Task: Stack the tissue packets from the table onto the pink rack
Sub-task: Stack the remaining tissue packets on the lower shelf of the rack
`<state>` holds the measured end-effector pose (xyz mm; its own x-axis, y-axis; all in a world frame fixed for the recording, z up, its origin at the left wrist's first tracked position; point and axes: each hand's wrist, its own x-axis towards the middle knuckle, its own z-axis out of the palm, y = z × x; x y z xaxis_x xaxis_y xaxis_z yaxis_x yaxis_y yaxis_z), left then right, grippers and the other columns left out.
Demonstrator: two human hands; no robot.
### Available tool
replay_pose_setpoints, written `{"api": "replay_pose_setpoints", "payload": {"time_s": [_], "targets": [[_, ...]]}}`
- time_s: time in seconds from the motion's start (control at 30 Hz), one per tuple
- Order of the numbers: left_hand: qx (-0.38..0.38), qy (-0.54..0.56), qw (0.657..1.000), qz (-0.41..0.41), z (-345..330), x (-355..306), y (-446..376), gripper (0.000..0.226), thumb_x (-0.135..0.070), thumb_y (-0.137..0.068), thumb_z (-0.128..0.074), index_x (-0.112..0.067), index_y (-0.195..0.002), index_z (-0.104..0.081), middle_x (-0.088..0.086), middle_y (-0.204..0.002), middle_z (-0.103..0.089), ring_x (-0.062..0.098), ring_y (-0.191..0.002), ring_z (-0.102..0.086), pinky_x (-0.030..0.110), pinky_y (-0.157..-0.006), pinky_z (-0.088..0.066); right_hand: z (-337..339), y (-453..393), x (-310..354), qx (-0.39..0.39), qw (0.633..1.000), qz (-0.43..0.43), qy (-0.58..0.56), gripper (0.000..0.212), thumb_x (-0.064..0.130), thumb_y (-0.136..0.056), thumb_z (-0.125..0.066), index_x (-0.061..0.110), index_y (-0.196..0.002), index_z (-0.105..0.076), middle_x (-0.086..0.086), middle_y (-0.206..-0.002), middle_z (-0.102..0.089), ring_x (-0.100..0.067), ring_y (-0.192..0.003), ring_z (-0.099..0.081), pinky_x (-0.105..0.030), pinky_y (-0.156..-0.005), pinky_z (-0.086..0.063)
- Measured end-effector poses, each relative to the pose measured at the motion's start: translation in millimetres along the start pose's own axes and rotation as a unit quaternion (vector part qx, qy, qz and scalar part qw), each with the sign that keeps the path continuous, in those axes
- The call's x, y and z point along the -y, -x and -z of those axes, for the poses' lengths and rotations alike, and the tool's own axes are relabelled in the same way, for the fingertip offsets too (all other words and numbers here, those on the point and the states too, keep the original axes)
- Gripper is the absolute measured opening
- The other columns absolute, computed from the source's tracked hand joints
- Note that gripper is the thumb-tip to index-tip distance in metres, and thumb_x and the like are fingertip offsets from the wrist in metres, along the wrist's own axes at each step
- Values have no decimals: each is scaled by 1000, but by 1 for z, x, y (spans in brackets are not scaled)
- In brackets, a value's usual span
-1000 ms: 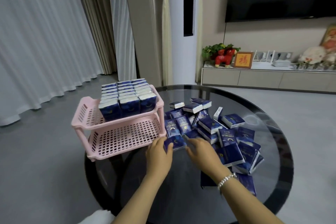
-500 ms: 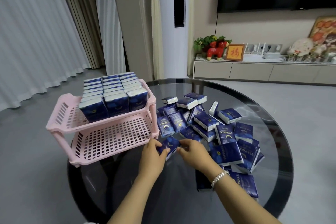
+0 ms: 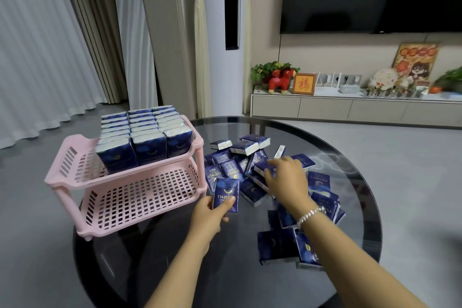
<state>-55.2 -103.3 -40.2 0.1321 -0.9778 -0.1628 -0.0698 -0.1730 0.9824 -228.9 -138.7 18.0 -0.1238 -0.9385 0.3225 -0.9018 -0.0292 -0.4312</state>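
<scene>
Surroundings: your pink rack [image 3: 75, 177] stands at the left edge of the round glass table [image 3: 355, 172]; a TV cabinet [image 3: 350, 110] and curtains [image 3: 37, 45] lie beyond.
In the way: the loose pile of packets [image 3: 232, 170] lies just beside the rack's right posts.
Counts: two rack tiers; the upper holds three rows of stacked packets [image 3: 147, 140], the lower none.
Left hand [image 3: 208, 216]: your thumb and fingers pinch one tissue packet [image 3: 226, 195], upright, above the glass near the lower tier.
Right hand [image 3: 287, 180]: fingers curl over a packet in the pile; firm grip, cannot tell.
Change: half a second ago both hands were on that one packet; now only your left has it.
</scene>
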Motion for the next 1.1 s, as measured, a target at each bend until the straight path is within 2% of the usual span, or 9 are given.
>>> {"api": "replay_pose_setpoints", "payload": {"time_s": [0.07,0.2,0.33,0.5,0.63,0.73,0.87,0.93,1.1], "targets": [[3,12,1000,-5,0,0,1,23,-29,-87,-66,-12,-102,-61,6,-95,-69,13,-73,-60,20,-51,-43,0,-13,-5,47,992,-24,112,33,34,-92,-47,14,-115,-60,-11,-124,-57,-35,-116,-45,-39,-96,-34],[13,73,997,-15,-2,0,-2,8,-18,-91,-61,-17,-99,-59,7,-100,-66,15,-79,-62,21,-59,-55,-9,-26,-11,167,976,-45,133,48,52,-91,-42,18,-123,-52,-15,-129,-51,-37,-127,-38,-43,-104,-29],[24,120,992,0,0,-1,-5,25,-15,-94,-55,-9,-118,-55,13,-104,-65,22,-81,-63,22,-53,-54,-9,-25,-17,129,986,-24,100,38,45,-90,-51,22,-120,-55,-9,-122,-58,-33,-119,-44,-39,-99,-30],[48,131,990,9,1,-5,-4,36,-17,-98,-49,-17,-133,-47,15,-115,-65,19,-68,-69,22,-48,-50,0,-17,-20,83,995,-7,-49,50,39,-81,-67,24,-127,-53,-1,-119,-61,-26,-116,-48,-37,-95,-41],[47,159,985,46,3,-9,-3,35,-36,-99,-44,-18,-127,-53,13,-104,-70,24,-72,-69,26,-49,-50,13,-7,-15,145,967,33,-208,48,33,-79,-73,31,-124,-55,9,-108,-57,-13,-100,-56,-21,-77,-44],[65,158,984,54,3,-16,1,48,-57,-96,-27,-28,-116,-60,6,-97,-73,24,-75,-68,26,-54,-47,21,-3,-8,208,947,96,-227,44,26,-81,-72,36,-120,-57,20,-110,-55,-6,-92,-62,-10,-70,-47],[100,139,984,45,5,-20,6,63,-71,-77,-31,-27,-108,-63,8,-97,-74,24,-70,-69,26,-52,-46,18,-5,-1,306,912,166,-216,49,12,-79,-73,34,-121,-59,27,-129,-48,-7,-110,-57,-16,-91,-48],[108,132,984,45,6,-19,6,62,-69,-75,-41,-23,-111,-62,13,-96,-73,26,-69,-70,26,-48,-48,15,-7,-1,328,899,198,-212,51,6,-80,-72,34,-121,-60,25,-140,-38,-6,-124,-49,-26,-99,-47],[139,151,978,35,2,-15,8,32,-29,-92,-55,-9,-116,-57,15,-82,-69,25,-64,-67,28,-47,-52,17,-8,-5,372,871,217,-236,52,-1,-81,-67,28,-124,-60,23,-141,-29,9,-129,-29,-9,-99,-38]]}}
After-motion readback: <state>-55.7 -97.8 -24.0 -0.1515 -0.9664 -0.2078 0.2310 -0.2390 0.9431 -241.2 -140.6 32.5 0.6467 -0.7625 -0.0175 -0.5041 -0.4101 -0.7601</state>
